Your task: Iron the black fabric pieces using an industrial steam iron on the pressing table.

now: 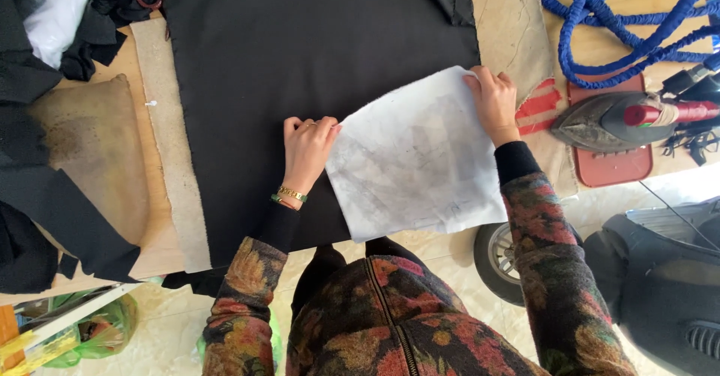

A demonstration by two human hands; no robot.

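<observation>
Hands at work on a padded table. Left hand (pixel 307 151) flat, fingers together and spread low, pressing on a large sheet of black woven fabric (pixel 300 68) right at the left edge of a creased white rectangular cloth piece (pixel 420 158). Right hand (pixel 493 104) curled over the upper right corner of that white piece, pinching it between thumb and fingers. White piece lying tilted on the black fabric, its lower edge hanging past the table's near side. Gold bracelet and green band (pixel 289 195) on the left wrist. Both arms in floral knit sleeves of dark red, orange and green (pixel 551 271).

To the right, a grey steam iron with a red handle (pixel 626 119), resting on a flat red rectangular mat (pixel 611 167), well apart from the right hand. Behind it, a coiled blue braided hose (pixel 622 38). Beige padded table cover (pixel 169 158) showing left of the black fabric, with a stained tan cushion (pixel 90 151) beside it. Black cloth scraps (pixel 45 218) at the far left edge.
</observation>
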